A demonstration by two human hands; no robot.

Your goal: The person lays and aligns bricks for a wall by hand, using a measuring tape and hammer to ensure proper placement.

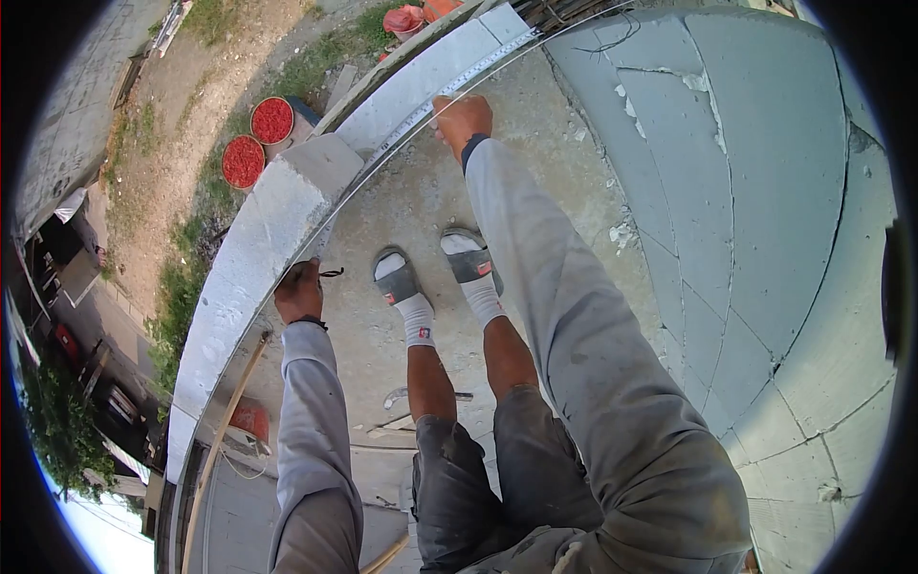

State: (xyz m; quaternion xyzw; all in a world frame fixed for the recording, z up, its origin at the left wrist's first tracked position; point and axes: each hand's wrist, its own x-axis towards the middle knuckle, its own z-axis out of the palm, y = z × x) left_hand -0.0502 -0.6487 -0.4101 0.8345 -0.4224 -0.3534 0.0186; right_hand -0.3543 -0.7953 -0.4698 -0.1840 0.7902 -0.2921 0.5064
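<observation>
Along the pale grey concrete parapet ledge (287,206), a long metal measuring tape (421,113) lies stretched. The right hand (463,119) pins its far stretch flat; the left hand (298,290) grips the near end. Best kept taut and tight against the ledge's inner edge.

1. Before us the low grey parapet (287,206) runs along the edge and bars any reach outward at floor level.
2. A long metal rule (449,91) lies along its inner side, with our right hand (462,120) and left hand (298,290) on it.
3. The concrete floor (535,143) between parapet and feet is open.
4. To our right the grey insulation-board wall (765,191) closes that side.
</observation>
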